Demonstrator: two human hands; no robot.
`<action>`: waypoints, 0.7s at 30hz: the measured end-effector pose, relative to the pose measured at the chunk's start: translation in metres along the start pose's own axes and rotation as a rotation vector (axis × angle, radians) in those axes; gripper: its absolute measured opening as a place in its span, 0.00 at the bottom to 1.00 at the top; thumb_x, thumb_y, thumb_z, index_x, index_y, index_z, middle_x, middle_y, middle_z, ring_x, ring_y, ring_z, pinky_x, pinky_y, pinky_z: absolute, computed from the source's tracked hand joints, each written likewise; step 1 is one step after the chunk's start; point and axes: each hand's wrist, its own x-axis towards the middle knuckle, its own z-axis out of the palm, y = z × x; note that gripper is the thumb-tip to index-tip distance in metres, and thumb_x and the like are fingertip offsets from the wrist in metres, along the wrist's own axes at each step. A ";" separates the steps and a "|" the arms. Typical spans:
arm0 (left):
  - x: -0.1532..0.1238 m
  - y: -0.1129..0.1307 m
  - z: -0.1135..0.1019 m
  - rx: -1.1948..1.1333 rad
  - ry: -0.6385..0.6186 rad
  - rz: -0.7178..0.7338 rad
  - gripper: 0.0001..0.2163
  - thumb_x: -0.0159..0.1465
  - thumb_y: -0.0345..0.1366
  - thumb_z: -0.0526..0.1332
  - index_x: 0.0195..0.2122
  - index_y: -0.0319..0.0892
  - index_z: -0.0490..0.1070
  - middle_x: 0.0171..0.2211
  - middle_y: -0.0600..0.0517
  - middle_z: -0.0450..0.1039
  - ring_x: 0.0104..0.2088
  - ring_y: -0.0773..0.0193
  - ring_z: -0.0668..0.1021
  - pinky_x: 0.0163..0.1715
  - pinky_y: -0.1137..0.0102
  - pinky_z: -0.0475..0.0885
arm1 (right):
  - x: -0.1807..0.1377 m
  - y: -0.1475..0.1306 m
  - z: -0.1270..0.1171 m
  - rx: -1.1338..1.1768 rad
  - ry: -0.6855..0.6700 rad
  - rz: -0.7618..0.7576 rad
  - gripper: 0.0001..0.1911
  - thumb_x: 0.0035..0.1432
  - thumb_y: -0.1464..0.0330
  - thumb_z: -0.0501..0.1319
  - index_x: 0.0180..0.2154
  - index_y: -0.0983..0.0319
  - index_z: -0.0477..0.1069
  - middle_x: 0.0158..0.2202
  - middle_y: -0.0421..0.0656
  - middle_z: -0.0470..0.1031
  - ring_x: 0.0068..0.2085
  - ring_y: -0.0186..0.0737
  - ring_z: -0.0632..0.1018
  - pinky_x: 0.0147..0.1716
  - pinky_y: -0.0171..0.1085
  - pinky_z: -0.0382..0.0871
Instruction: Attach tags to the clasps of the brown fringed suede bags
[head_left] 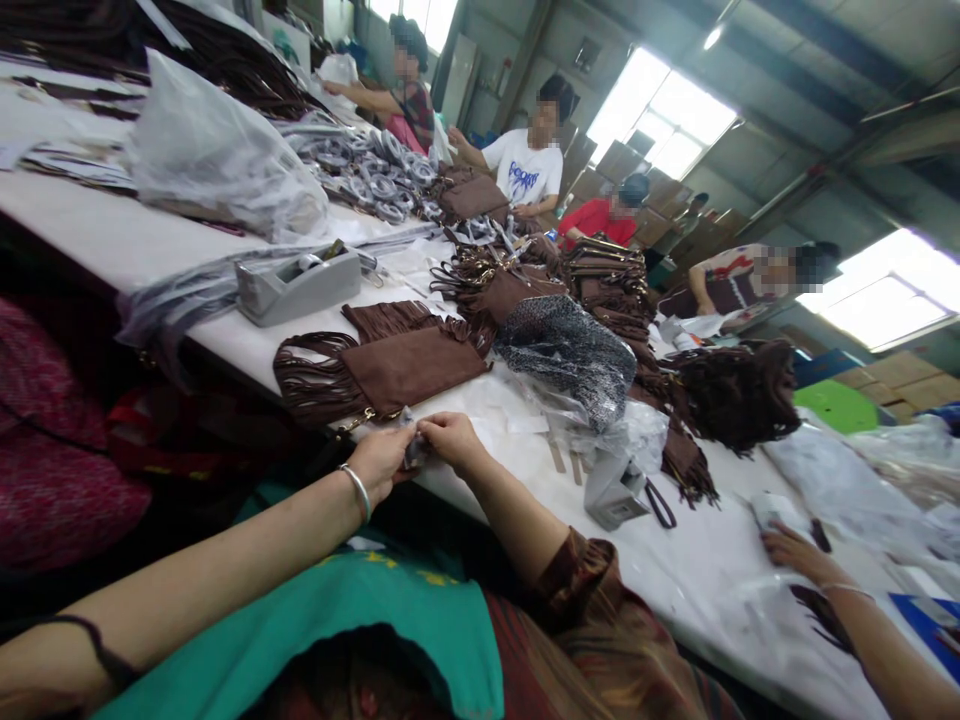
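Observation:
At the near edge of the table, my left hand point(381, 460) and my right hand point(450, 438) meet with their fingers pinched. Between them is a small crumpled piece of greyish plastic wrap point(410, 447); my fingers hide most of it, and anything inside cannot be made out. Just beyond lies a flat brown fringed bag point(416, 368), its gold-coloured clasp point(367, 414) close to my left hand. The bag's long fringe spreads out to the left.
Grey tape dispensers stand behind the bag point(300, 285) and to the right point(616, 490). Piled brown bags point(607, 290), bubble wrap point(566, 345) and wrapped rings point(382, 175) fill the table's far side. A co-worker's hand point(799, 552) reaches in at right; several people work beyond.

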 end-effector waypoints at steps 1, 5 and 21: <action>0.001 0.001 0.001 -0.017 -0.003 -0.006 0.06 0.59 0.37 0.63 0.31 0.40 0.69 0.25 0.52 0.73 0.22 0.65 0.75 0.22 0.70 0.72 | 0.001 0.000 -0.004 -0.012 0.005 -0.035 0.09 0.53 0.69 0.58 0.31 0.64 0.77 0.23 0.39 0.75 0.24 0.33 0.74 0.26 0.31 0.68; 0.004 0.006 0.000 -0.090 -0.021 -0.032 0.05 0.60 0.30 0.60 0.28 0.41 0.64 0.22 0.57 0.67 0.17 0.73 0.69 0.19 0.76 0.69 | 0.011 -0.006 -0.025 -0.337 0.192 -0.192 0.17 0.57 0.69 0.58 0.47 0.63 0.74 0.33 0.43 0.78 0.36 0.38 0.77 0.39 0.36 0.70; -0.012 0.040 -0.043 -0.021 -0.200 -0.188 0.05 0.64 0.33 0.56 0.33 0.38 0.68 0.17 0.62 0.50 0.11 0.78 0.53 0.08 0.83 0.45 | 0.043 -0.030 -0.025 -1.289 0.070 -0.760 0.22 0.69 0.68 0.43 0.61 0.60 0.61 0.53 0.56 0.66 0.46 0.50 0.66 0.40 0.45 0.64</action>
